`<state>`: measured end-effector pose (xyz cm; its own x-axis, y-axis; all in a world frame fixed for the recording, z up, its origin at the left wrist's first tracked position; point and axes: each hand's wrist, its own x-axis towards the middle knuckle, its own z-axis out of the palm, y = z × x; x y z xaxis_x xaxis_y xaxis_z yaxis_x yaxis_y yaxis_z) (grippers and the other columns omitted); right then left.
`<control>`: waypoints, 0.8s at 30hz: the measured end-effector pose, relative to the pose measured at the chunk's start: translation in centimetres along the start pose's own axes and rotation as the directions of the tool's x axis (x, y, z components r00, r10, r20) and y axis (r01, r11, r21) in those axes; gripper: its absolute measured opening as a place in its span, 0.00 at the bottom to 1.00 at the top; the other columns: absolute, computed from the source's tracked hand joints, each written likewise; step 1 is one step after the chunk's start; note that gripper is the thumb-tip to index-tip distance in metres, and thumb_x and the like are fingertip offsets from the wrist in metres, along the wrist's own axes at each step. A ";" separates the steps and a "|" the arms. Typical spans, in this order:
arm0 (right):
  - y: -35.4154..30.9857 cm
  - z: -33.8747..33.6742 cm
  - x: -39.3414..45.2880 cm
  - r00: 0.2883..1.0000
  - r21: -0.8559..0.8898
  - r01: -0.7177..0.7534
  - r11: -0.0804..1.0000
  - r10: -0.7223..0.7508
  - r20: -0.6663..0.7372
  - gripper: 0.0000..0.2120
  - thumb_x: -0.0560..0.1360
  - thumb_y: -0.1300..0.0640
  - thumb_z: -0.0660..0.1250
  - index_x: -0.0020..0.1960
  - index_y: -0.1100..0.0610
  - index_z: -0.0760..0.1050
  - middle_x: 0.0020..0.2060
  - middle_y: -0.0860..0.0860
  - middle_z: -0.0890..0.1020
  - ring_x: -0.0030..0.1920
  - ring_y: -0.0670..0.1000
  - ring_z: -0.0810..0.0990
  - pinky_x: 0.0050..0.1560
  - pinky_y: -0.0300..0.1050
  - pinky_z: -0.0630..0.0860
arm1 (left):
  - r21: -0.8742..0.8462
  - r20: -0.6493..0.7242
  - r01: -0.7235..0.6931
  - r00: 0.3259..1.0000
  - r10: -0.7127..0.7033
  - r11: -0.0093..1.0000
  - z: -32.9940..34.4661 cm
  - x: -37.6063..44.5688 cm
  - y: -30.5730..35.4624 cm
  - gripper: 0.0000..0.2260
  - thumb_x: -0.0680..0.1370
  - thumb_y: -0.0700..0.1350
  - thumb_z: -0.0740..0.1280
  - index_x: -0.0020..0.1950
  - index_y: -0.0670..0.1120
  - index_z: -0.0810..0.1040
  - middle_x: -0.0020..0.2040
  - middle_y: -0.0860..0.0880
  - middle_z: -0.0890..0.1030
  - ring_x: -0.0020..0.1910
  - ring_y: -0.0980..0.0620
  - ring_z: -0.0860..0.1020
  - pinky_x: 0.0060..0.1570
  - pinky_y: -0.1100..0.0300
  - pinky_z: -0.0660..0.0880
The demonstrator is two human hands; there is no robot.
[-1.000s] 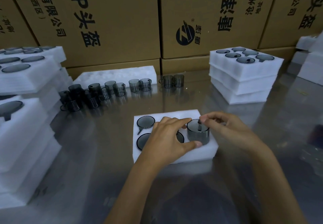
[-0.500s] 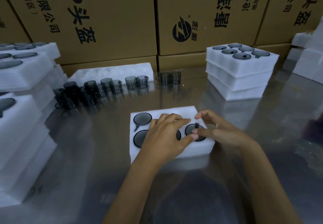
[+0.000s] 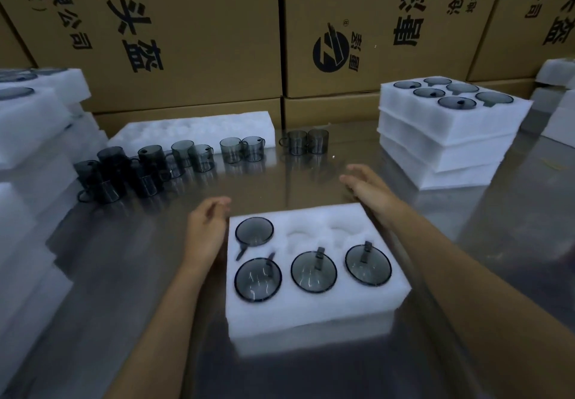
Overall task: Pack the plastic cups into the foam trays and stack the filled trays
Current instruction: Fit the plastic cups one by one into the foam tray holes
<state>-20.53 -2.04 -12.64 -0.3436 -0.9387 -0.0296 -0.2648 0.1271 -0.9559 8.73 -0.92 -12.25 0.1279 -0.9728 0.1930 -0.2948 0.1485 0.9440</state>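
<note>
A white foam tray [image 3: 311, 311] lies on the steel table in front of me. Several smoky grey plastic cups sit sunk in its holes; the front right cup [image 3: 368, 264] is level with the foam. Two back holes [image 3: 323, 233] show only white foam. My left hand [image 3: 205, 230] hovers at the tray's left edge, fingers apart, holding nothing. Beyond the tray's back right corner, my right hand [image 3: 368, 188] is stretched out flat and empty. Loose cups [image 3: 231, 149] stand in a row farther back, the nearest pair [image 3: 306, 141] straight ahead.
A stack of three foam trays [image 3: 448, 137], the top one filled, stands at the right. More foam trays [image 3: 28, 137] are piled along the left edge. A long foam strip [image 3: 193, 128] lies behind the loose cups. Cardboard boxes [image 3: 193, 34] wall off the back.
Both hands pressed the front right cup down into its hole, then let go and lifted off the tray, moving away from me. My view has tilted down and closer.
</note>
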 end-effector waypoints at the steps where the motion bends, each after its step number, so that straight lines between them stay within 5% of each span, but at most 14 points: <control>1: -0.2 0.3 1.6 1.000 -0.036 0.019 0.999 -0.019 0.002 0.18 0.81 0.52 0.65 0.70 0.49 0.70 0.60 0.52 0.77 0.57 0.50 0.77 0.64 0.47 0.73 | 0.021 -0.001 0.002 1.000 -0.002 1.000 0.3 0.9 -1.0 0.09 0.82 0.37 0.62 0.53 0.44 0.81 0.51 0.47 0.83 0.55 0.46 0.80 0.54 0.59 0.74; 4: -0.8 1.7 5.6 0.995 -0.113 0.091 0.989 -0.094 -0.019 0.23 0.82 0.58 0.63 0.76 0.50 0.63 0.56 0.53 0.77 0.50 0.49 0.76 0.54 0.41 0.74 | 0.064 0.045 0.003 0.999 -0.005 0.998 1.5 3.5 -2.5 0.08 0.81 0.37 0.63 0.50 0.46 0.81 0.46 0.45 0.84 0.50 0.44 0.82 0.55 0.47 0.79; 6: -0.6 2.7 8.2 0.989 -0.196 0.114 0.974 -0.130 -0.072 0.27 0.82 0.58 0.62 0.78 0.48 0.59 0.57 0.57 0.80 0.59 0.58 0.77 0.63 0.50 0.74 | 0.150 0.029 -0.020 0.999 0.015 0.989 2.4 4.9 -3.2 0.08 0.80 0.39 0.65 0.47 0.50 0.82 0.44 0.48 0.84 0.45 0.47 0.83 0.51 0.50 0.80; 9: -0.4 3.6 11.3 0.975 -0.409 0.113 0.905 -0.181 -0.131 0.33 0.80 0.53 0.63 0.80 0.43 0.52 0.65 0.60 0.77 0.77 0.63 0.58 0.75 0.58 0.59 | 0.331 0.004 -0.099 0.995 0.103 0.938 3.3 6.3 -3.7 0.10 0.77 0.41 0.67 0.41 0.55 0.80 0.40 0.57 0.78 0.41 0.54 0.78 0.47 0.59 0.72; 13: -0.4 4.0 15.0 0.953 -0.614 0.198 0.764 -0.296 -0.061 0.28 0.80 0.53 0.62 0.79 0.46 0.58 0.71 0.59 0.69 0.72 0.62 0.64 0.72 0.58 0.59 | 0.415 0.011 -0.106 0.994 0.112 0.904 3.4 7.2 -4.5 0.07 0.75 0.44 0.67 0.40 0.53 0.81 0.38 0.56 0.77 0.38 0.59 0.75 0.41 0.59 0.70; 17: 0.2 4.0 16.7 0.933 -0.534 0.277 0.799 -0.356 -0.048 0.16 0.80 0.57 0.65 0.67 0.54 0.72 0.63 0.58 0.73 0.63 0.62 0.73 0.63 0.51 0.70 | 0.436 0.005 -0.105 0.993 0.114 0.894 3.3 7.2 -4.5 0.06 0.75 0.44 0.67 0.41 0.53 0.81 0.37 0.55 0.77 0.36 0.58 0.75 0.39 0.60 0.68; 20: 0.5 3.6 16.3 0.915 -0.423 0.324 0.846 -0.394 -0.089 0.06 0.77 0.61 0.68 0.53 0.58 0.74 0.52 0.54 0.76 0.57 0.59 0.75 0.50 0.44 0.67 | 0.443 0.008 -0.093 0.995 0.100 0.892 3.4 7.2 -4.2 0.06 0.76 0.44 0.67 0.41 0.51 0.82 0.37 0.54 0.78 0.37 0.57 0.75 0.41 0.59 0.69; 24: 0.5 3.2 13.6 0.932 -0.170 0.288 0.943 -0.316 -0.177 0.09 0.74 0.63 0.72 0.44 0.55 0.73 0.43 0.50 0.79 0.49 0.54 0.79 0.49 0.48 0.76 | 0.404 0.019 -0.065 0.998 0.062 0.912 3.1 7.0 -3.9 0.06 0.76 0.44 0.66 0.41 0.51 0.82 0.37 0.52 0.80 0.39 0.51 0.78 0.41 0.57 0.73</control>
<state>-22.45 -15.79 -14.44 -0.3962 -0.8581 0.3266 -0.5012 -0.0959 -0.8600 7.86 -8.89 -15.39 0.0909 -0.9650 0.2459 -0.6599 0.1266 0.7406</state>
